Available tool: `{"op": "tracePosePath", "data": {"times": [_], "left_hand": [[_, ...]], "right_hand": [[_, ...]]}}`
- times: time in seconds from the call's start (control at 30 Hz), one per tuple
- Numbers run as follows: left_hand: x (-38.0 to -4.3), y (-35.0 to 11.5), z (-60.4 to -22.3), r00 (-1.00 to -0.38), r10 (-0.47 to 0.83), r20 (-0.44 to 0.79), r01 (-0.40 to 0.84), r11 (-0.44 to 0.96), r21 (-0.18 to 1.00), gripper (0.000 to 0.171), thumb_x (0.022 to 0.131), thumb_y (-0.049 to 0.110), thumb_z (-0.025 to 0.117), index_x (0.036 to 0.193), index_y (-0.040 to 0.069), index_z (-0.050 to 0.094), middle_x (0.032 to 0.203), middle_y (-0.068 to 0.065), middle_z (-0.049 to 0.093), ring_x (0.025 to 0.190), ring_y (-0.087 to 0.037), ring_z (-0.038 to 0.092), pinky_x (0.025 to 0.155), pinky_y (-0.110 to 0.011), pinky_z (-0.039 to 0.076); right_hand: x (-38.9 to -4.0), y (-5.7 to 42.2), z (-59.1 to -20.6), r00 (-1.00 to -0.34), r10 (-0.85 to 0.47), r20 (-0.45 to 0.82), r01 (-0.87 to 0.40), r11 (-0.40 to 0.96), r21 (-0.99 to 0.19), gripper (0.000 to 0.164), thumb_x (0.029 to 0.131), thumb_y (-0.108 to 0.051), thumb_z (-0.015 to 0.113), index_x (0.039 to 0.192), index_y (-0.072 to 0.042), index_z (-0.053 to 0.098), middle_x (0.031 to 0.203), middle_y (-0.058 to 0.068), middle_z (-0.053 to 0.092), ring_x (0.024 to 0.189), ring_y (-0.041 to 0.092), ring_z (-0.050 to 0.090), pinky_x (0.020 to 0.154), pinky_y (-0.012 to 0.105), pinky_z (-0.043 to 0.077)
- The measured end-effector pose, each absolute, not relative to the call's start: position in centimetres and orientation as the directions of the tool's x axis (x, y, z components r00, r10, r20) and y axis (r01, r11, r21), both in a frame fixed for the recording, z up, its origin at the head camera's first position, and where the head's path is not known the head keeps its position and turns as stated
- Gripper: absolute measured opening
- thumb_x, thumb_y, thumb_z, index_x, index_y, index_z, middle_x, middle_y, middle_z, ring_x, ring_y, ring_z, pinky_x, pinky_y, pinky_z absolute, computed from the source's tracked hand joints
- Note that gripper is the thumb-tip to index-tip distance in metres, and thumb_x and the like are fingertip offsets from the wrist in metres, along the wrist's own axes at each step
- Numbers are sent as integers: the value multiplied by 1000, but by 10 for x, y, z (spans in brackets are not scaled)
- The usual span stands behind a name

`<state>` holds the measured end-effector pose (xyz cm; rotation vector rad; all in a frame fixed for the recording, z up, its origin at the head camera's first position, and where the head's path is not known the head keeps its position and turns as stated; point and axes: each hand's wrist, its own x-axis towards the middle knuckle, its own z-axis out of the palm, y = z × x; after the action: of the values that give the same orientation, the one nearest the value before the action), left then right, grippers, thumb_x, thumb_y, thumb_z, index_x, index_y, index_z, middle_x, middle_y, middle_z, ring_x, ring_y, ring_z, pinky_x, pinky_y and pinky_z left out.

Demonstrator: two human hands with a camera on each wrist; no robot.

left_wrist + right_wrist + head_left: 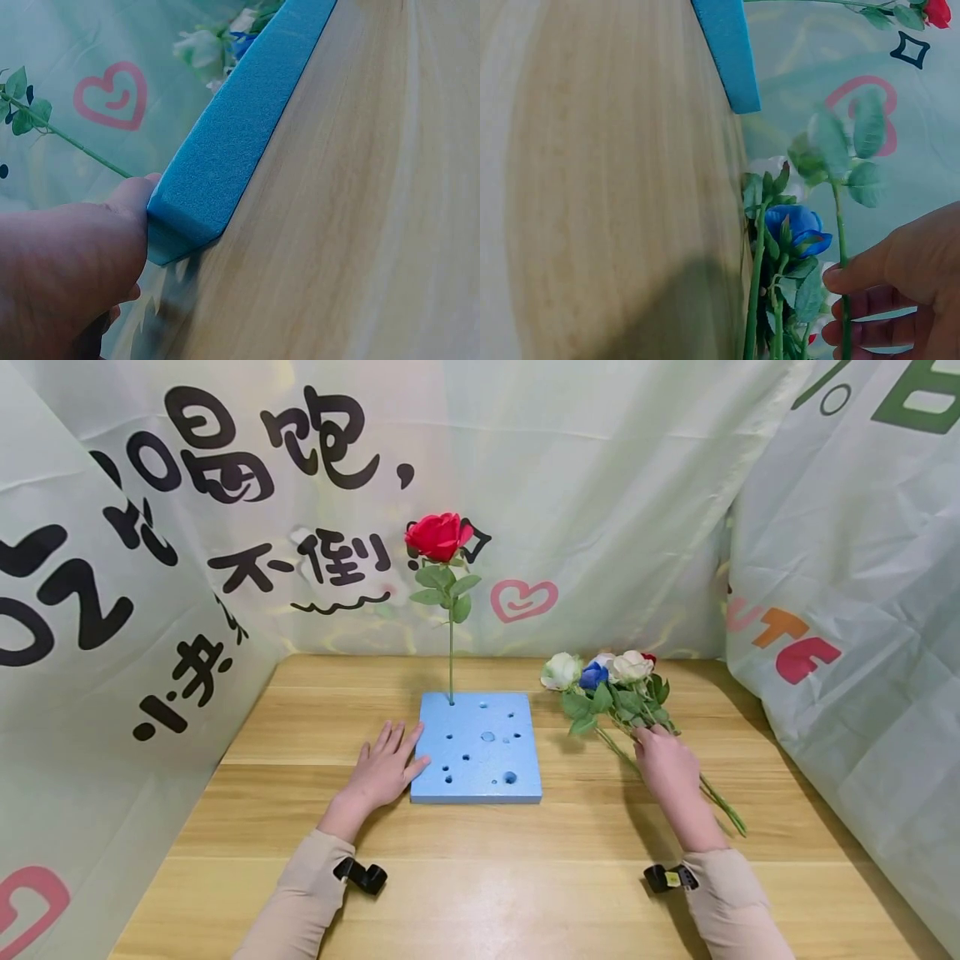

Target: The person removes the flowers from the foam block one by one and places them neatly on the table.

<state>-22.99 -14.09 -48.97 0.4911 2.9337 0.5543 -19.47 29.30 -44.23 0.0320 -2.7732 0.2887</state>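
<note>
A blue foam block (480, 752) with several holes lies on the table, and a red rose (438, 537) stands upright in a hole at its back left. My left hand (382, 768) rests at the block's left edge, fingers spread and thumb against its side. To the right lies a bunch of artificial roses, with a blue rose (593, 675) among white roses (632, 666). Over their stems, my right hand (666, 768) pinches one leafy rose stem (841, 232) between thumb and fingers. The bloom on that stem is not clearly seen.
The wooden table (480, 877) ends at a printed cloth (600, 510) hanging behind and on both sides. Loose rose stems (723, 806) reach toward the front right, past my right hand.
</note>
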Motion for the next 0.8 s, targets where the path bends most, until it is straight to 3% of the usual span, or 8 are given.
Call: {"op": "tracePosePath", "data": {"times": [0.3,0.57,0.8], "left_hand": [[-231,-141,-491,-940,336,-58,293,884,363,68,102,57,32,158,26,10,164,-18,12,152,-38,2,113,-72,11],[-231,-140,-491,-940,334,-60,292,885,362,68,101,57,31,158,28,10,164,-17,11,152,-37,1,113,-72,11],[-230,-141,-490,-942,333,-51,293,885,362,68,101,57,32,158,27,11,163,-19,12,152,-38,2,113,-73,11]], "right_hand": [[-199,296,-448,-976,37,212,-5,981,-193,19,89,-1,53,103,-2,66,89,20,63,74,43,63,51,54,48],[-200,298,-453,-974,43,223,3,984,-176,23,86,-3,64,108,0,63,93,23,62,80,43,60,58,54,50],[-200,295,-453,-946,10,324,-39,989,-143,36,84,-14,73,113,1,60,101,28,60,89,46,57,64,58,49]]}}
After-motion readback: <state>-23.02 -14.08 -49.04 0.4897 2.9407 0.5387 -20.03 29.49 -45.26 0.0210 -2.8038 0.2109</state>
